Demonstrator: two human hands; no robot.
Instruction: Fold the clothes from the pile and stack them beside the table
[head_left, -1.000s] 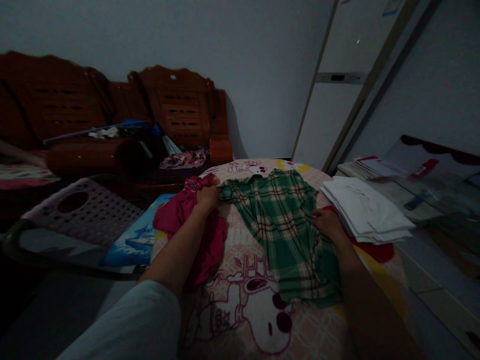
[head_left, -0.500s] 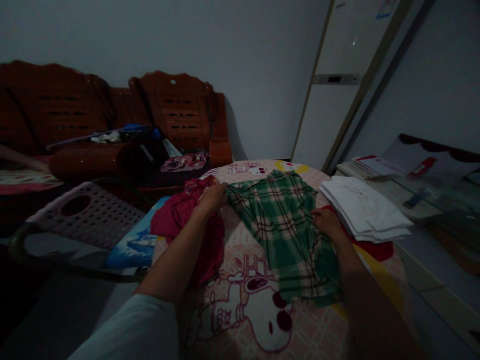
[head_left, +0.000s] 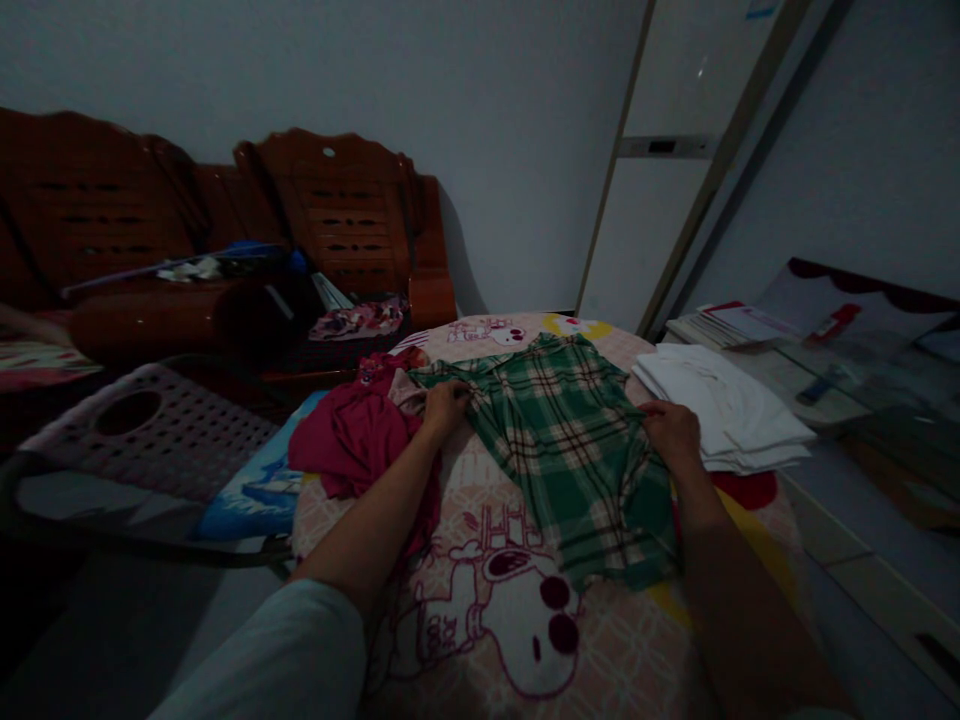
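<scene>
A green plaid shirt lies spread on the round table's patterned cloth. My left hand is closed on the shirt's left part, near where a sleeve reaches toward a crumpled magenta garment. At the shirt's right edge, my right hand pinches the fabric between thumb and fingers. White folded cloths are stacked just beyond my right hand, with something red under them.
A woven chair with a blue cushion stands left of the table. Behind it are wooden seats with items on them. Another person's arm shows at far left. A glass-topped cabinet stands right.
My left hand has shifted right along the shirt, and the sleeve now stretches out left beyond it. My right hand has moved slightly outward at the shirt's right edge. The view has shifted a little.
</scene>
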